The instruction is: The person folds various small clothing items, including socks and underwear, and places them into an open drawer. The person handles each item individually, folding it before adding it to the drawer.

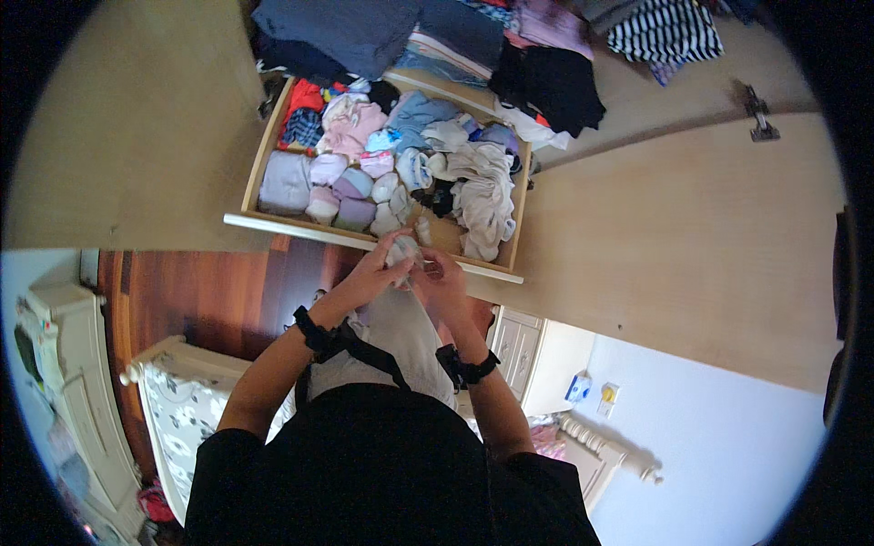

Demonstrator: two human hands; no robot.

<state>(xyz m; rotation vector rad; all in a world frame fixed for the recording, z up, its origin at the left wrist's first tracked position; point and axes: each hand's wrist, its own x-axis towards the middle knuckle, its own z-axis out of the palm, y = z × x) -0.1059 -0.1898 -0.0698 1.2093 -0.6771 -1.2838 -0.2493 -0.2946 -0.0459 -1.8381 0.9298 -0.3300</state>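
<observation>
A small bundle of pale grey fabric (401, 251) is between my two hands, just over the front edge of an open wooden drawer (300, 233). My left hand (379, 265) closes around its left side. My right hand (438, 274) has its bent fingers at the bundle's right side, slightly blurred. Rolled and folded small garments (354, 184) fill the drawer's left and middle. A loose heap of off-white cloth (483, 191) lies at the drawer's right, and a small white roll (423, 231) lies near the front edge.
Folded dark clothes (341, 34) and a black garment (550, 89) lie behind the drawer. Wooden cabinet doors stand on the left (136, 136) and the right (683, 252). A bed with floral bedding (184, 409) is at the lower left; a white cabinet (526, 341) is at the right.
</observation>
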